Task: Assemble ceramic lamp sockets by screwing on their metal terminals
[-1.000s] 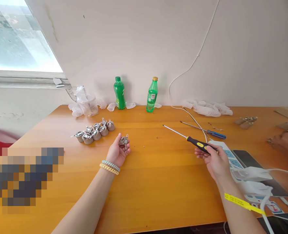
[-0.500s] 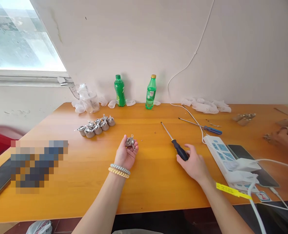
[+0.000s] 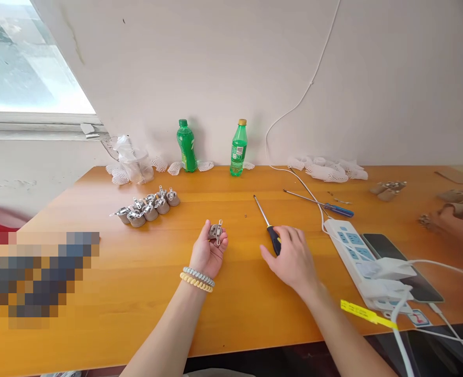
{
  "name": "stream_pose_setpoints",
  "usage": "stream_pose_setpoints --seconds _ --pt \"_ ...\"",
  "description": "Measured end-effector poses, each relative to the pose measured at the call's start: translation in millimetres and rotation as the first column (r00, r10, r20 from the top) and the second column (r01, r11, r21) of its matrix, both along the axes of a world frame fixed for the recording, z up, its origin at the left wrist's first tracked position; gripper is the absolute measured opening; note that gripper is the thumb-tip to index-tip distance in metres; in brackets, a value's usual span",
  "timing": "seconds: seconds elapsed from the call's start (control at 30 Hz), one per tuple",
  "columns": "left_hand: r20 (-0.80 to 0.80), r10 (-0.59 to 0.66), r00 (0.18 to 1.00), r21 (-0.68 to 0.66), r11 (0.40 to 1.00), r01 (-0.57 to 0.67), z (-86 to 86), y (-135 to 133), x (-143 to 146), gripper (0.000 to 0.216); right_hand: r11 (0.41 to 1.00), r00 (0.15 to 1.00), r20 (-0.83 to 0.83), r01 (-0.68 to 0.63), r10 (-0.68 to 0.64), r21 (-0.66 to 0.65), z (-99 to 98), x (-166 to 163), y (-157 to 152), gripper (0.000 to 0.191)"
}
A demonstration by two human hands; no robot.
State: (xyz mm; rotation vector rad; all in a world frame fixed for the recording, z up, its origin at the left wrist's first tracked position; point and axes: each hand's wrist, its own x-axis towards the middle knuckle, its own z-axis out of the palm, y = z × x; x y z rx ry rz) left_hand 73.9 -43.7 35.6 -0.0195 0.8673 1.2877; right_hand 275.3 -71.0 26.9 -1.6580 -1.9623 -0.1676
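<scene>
My left hand (image 3: 210,254) is raised palm up above the table, its fingers and thumb closed round a grey round fitting (image 3: 214,232) with a metal strip across its top. A screwdriver (image 3: 263,211) with a black and yellow handle lies on the table, tip pointing away. My right hand (image 3: 292,256) rests over that handle, with the thumb spread to the left and the fingers stretched out; part of the handle is hidden underneath. A tiny metal piece, perhaps a screw (image 3: 245,215), lies left of the shaft. Several similar grey fittings (image 3: 149,210) stand grouped at the left.
A blue-handled screwdriver (image 3: 337,210) lies near a white power strip (image 3: 343,238), with a phone (image 3: 388,251) and cables beside it. Two green bottles (image 3: 187,146) and white foam nets (image 3: 329,170) line the wall. Another person's hand (image 3: 459,222) works at far right.
My right hand has moved left and forward, from the handle's end to over the handle. My left hand still holds the grey fitting. The view has shifted slightly.
</scene>
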Motion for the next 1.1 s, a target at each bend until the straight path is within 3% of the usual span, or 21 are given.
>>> stream_pose_setpoints --seconds 0.07,0.17,0.43,0.57,0.73,1.1 --pt "-0.007 -0.014 1.0 0.01 1.0 0.014 -0.8 1 3 0.023 0.98 0.971 -0.15 -0.175 0.188 0.094 10.7 -23 4 0.038" --pt "0.017 -0.038 0.999 0.002 0.999 0.038 -2.0 1 7 0.026 0.91 0.884 -0.216 -0.41 0.414 0.065 19.4 -53 12 0.043" --pt "0.166 -0.054 0.985 0.024 0.998 0.05 -2.0 1 14 0.03 0.828 0.781 -0.348 -0.56 0.519 -0.021 2.7 -59 30 0.041" --pt "0.183 -0.069 0.981 0.017 0.998 0.067 -3.6 0 12 0.03 0.808 0.757 -0.36 -0.589 0.545 -0.014 1.4 -57 32 0.049" --pt "0.186 -0.065 0.98 0.036 0.998 0.06 -2.9 -1 11 0.029 0.796 0.733 -0.39 -0.605 0.558 0.001 -1.0 -62 37 0.047" --pt "0.16 -0.093 0.983 0.016 0.996 0.091 -6.0 -1 11 0.038 0.858 0.792 -0.345 -0.507 0.503 0.085 -6.6 -72 39 0.033"
